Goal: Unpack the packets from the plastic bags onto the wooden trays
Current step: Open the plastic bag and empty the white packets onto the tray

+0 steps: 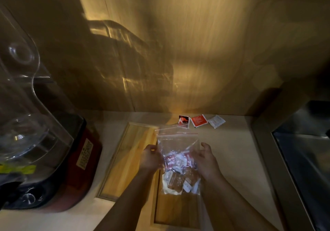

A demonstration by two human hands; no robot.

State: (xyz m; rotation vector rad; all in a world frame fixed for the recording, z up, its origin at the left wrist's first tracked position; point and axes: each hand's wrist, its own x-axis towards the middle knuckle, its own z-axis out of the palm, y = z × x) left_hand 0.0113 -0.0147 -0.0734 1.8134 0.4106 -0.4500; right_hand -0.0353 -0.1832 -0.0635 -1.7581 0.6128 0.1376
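- The person holds a clear zip-top plastic bag (178, 147) upright between both hands over the pale counter (232, 159), its red-striped mouth pointing to the far side.
- The left hand (150, 159) pinches the bag's left edge with thumb and fingers closed on the plastic.
- The right hand (207, 161) sits against the bag's right side with fingers curled and spread; whether it actually clamps the plastic cannot be told, as the picture is blurred there.
- Inside the bag, red-and-white packets (176, 161) are bunched in the lower half.
- A second plastic bag (182, 180), filled with brown and white packets, lies on the near wooden tray (176, 211), just below the held bag.
- The left wooden tray (128, 156) lies beside it, reaching further away, with bare wood showing.
- Three loose packets rest on the counter at the far side near the wall: a dark red one (184, 121), a red one (198, 120) and a white one (216, 121), side by side.
- On the left stands a dark red appliance (78, 159) with a clear cover (23, 106) above it.
- A steel sink (307, 159) lies at the right edge.
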